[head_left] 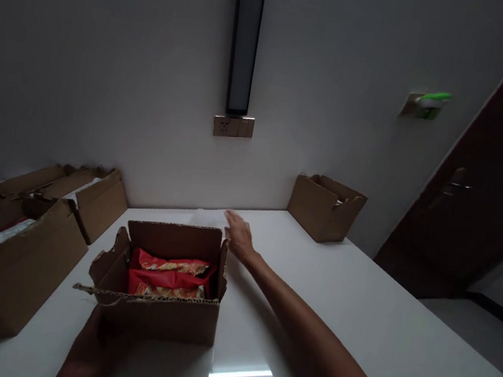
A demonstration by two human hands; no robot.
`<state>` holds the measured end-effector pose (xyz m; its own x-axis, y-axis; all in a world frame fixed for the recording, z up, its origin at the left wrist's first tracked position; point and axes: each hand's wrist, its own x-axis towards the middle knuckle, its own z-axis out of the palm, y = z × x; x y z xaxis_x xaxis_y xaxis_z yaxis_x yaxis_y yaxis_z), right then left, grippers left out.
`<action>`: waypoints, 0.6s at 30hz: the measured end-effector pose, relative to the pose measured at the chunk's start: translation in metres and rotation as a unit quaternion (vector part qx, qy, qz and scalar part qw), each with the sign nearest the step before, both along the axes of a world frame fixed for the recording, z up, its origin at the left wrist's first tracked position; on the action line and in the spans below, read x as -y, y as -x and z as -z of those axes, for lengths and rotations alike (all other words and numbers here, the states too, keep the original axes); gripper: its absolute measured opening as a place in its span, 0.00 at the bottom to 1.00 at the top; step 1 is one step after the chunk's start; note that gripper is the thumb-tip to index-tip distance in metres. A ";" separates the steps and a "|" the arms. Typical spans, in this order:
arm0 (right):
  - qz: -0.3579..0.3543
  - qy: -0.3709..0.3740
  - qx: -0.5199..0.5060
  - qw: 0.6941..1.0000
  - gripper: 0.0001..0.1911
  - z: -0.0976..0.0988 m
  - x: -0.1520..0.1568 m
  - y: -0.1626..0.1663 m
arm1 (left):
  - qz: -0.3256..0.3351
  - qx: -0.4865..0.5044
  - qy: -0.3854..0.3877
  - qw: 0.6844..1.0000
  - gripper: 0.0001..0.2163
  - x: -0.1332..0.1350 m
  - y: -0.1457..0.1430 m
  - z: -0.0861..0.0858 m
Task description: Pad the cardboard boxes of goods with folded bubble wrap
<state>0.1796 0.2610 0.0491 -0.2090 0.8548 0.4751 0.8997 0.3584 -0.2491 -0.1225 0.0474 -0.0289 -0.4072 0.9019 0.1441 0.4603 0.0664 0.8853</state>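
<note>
Our left hand (pixel 90 348) touches the corrugated cardboard box (pixel 162 318) at six o'clock, grip unclear; right hand (pixel 238 236), grip wide, at one o'clock.

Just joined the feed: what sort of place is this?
Probably a small packing room: open cardboard boxes on a white table, the nearest box holding red packets, a wall socket behind.

Open box (pixel 162 289) at lower centre on tabletop (pixel 354 321), packets (pixel 168 275) inside. More boxes (pixel 5 244) at left edge. Small box (pixel 324 207) upper right, against wall.
</note>
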 end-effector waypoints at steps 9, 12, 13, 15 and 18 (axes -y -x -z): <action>-0.028 0.024 0.074 0.997 0.17 0.007 0.032 -0.044 | 0.016 0.017 -0.040 0.999 0.30 0.000 0.003 0.007; -0.078 0.023 0.071 0.994 0.14 0.014 0.018 -0.013 | 0.015 0.031 -0.035 0.999 0.33 -0.003 0.005 0.011; -0.085 0.020 0.059 0.994 0.14 0.014 0.011 -0.002 | 0.016 0.031 -0.034 0.999 0.34 -0.004 0.005 0.012; -0.085 0.012 0.016 0.996 0.15 0.011 -0.001 0.016 | 0.016 0.028 -0.037 0.999 0.34 -0.006 0.006 0.014; -0.060 -0.010 -0.078 0.995 0.20 0.001 -0.011 0.023 | 0.023 0.023 -0.044 0.999 0.33 -0.007 0.006 0.016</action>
